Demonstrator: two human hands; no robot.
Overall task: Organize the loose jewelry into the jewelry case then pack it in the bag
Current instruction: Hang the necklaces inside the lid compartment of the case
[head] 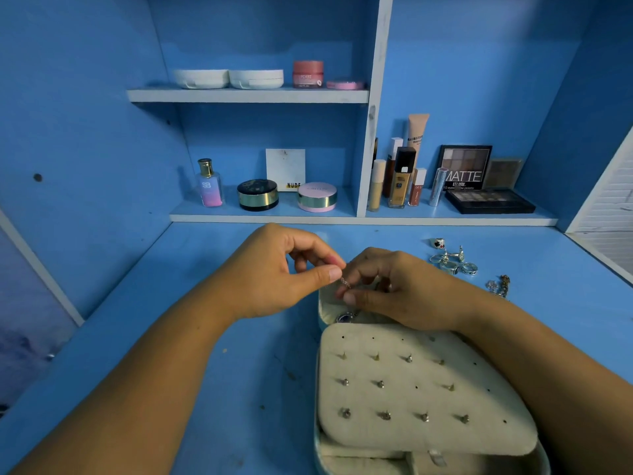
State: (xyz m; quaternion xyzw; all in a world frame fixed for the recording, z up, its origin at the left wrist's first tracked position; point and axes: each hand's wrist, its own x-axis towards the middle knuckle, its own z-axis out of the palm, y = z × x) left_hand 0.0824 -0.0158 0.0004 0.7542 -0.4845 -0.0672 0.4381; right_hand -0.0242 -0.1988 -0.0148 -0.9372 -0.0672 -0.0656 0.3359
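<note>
Fine chain (345, 282) going into jewelry case (411, 399)
Your left hand (284, 272) and right hand (394, 289) both pinch it; seat it, then fetch the rings (452, 260) at two o'clock.

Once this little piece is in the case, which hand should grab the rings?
Right. Both hands pinch the piece, but the rings lie just beyond the right hand; the left hand, left of the case, would probably have to reach across.
</note>
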